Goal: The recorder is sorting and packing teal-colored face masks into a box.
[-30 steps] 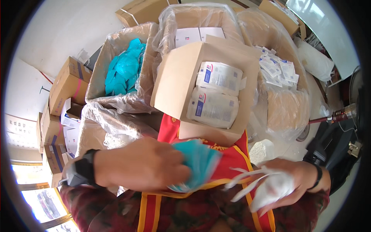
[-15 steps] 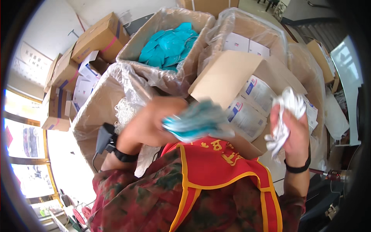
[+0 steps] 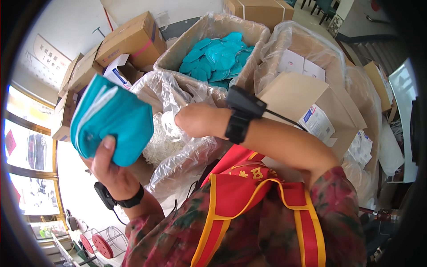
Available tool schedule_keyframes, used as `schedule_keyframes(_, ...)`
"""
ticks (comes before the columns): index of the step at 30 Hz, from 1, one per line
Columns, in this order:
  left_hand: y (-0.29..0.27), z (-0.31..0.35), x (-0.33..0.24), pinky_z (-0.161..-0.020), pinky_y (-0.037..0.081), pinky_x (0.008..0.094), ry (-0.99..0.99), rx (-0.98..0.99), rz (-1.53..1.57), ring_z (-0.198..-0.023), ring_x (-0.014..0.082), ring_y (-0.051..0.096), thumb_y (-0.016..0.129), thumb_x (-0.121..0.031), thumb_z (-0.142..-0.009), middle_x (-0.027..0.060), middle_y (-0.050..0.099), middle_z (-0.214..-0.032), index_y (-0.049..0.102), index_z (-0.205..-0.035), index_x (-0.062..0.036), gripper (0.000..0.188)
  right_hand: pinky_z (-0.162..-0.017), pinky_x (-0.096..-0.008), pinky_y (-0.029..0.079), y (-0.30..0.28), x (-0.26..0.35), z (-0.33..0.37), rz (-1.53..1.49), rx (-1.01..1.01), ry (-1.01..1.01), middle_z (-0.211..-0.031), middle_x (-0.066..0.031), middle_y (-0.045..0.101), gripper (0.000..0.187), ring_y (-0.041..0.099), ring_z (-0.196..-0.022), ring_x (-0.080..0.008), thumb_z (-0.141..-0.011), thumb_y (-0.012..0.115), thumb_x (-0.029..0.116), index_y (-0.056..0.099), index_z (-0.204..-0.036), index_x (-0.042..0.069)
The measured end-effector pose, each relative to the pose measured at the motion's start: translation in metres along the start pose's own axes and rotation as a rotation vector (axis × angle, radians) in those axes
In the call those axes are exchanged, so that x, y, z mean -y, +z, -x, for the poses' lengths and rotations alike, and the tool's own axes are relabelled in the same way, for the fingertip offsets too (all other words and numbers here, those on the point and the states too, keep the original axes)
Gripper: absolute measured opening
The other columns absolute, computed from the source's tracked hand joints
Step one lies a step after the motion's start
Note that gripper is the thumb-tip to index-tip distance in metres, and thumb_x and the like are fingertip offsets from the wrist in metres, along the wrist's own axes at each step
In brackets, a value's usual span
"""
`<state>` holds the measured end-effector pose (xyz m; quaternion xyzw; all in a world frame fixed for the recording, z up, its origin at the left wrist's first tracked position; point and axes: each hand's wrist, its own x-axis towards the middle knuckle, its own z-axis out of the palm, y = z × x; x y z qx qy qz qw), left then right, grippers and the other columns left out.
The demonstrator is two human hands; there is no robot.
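Note:
Raised at the left, my left hand (image 3: 109, 171) grips teal folded face masks (image 3: 118, 124), its thumb pressed on the front. White bands run along their upper left edge. My right arm reaches across to the left, so my right hand (image 3: 195, 120) is over a plastic-lined carton (image 3: 171, 175). Its fingers are hidden on the far side, next to white material at the liner. Tangled white elastic cords (image 3: 164, 140) lie inside that carton. Behind it, another lined carton (image 3: 162, 60) holds a heap of loose teal mask pieces (image 3: 218, 58).
An open carton (image 3: 293, 91) with white-and-blue packs (image 3: 316, 122) stands right of my right forearm. Beyond it is a lined carton (image 3: 307, 33) containing white boxes (image 3: 302, 64). Brown cartons (image 3: 131, 42) are stacked at the far left. Red round stools (image 3: 102, 245) stand lower left.
My left hand has swung left and up with the teal masks. My right hand, earlier clutching a white bundle at the right, has crossed to the cord carton. The view has shifted slightly.

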<state>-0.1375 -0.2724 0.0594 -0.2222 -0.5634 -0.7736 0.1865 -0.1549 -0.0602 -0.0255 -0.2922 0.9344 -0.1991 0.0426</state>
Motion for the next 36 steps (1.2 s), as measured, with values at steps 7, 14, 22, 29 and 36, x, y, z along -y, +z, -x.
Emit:
schedule_keyframes(7, -0.004, -0.001, 0.022, -0.092, 0.049, 0.0400, -0.266, 0.096, 0.092, -0.102, 0.0311, 0.063, 0.065, -0.004, -0.070, 0.0241, 0.061, -0.115, 0.048, -0.124, 0.0127, 0.059, -0.066, -0.0433, 0.054, 0.063, -0.014, -0.024, 0.204, 0.129, 0.012, -0.084, -0.0172, 0.069, 0.014, 0.068, -0.077, -0.0341, -0.076, 0.058, 0.010, 0.071, -0.076, 0.005)
schedule_keyframes(14, 0.011, -0.005, 0.037, -0.088, 0.049, 0.0346, -0.345, 0.167, 0.104, -0.098, 0.0257, 0.064, 0.067, -0.005, -0.070, 0.0201, 0.063, -0.111, 0.050, -0.122, 0.0122, 0.057, -0.063, -0.0473, 0.051, 0.057, -0.012, -0.025, -0.168, 0.013, 0.063, -0.075, -0.0210, 0.066, 0.026, 0.066, -0.072, -0.0361, -0.078, 0.056, 0.013, 0.064, -0.095, -0.005)
schedule_keyframes(22, 0.050, -0.024, 0.077, -0.089, 0.049, 0.0338, -0.493, 0.240, 0.120, -0.102, 0.0235, 0.063, 0.068, -0.008, -0.078, 0.0168, 0.062, -0.115, 0.051, -0.123, 0.0075, 0.050, -0.060, -0.0403, 0.051, -0.001, 0.038, 0.090, 0.159, -0.141, -0.153, -0.078, -0.0102, 0.060, 0.013, 0.064, -0.073, -0.0258, -0.081, 0.054, 0.013, 0.055, -0.086, 0.002)
schedule_keyframes(29, 0.129, -0.094, 0.195, -0.098, 0.044, 0.0360, -0.517, 0.194, 0.230, -0.116, 0.0209, 0.055, 0.063, -0.027, -0.093, 0.0109, 0.057, -0.127, 0.046, -0.132, 0.0029, 0.051, -0.065, -0.0394, 0.050, -0.054, 0.066, 0.242, -0.015, -0.328, 0.433, -0.080, -0.0114, 0.059, 0.010, 0.060, -0.077, -0.0306, -0.081, 0.057, 0.012, 0.056, -0.085, 0.003)
schedule_keyframes(36, 0.261, -0.018, 0.230, -0.105, 0.037, 0.0336, -0.602, 0.736, -0.005, -0.121, 0.0229, 0.049, 0.067, -0.018, -0.089, 0.0210, 0.047, -0.134, 0.031, -0.142, 0.0065, 0.068, -0.078, -0.0345, 0.053, -0.028, 0.143, 0.387, 0.122, -0.587, 1.280, -0.103, -0.0142, 0.064, 0.037, 0.064, -0.092, -0.0290, -0.077, 0.068, 0.014, 0.061, -0.113, 0.010)
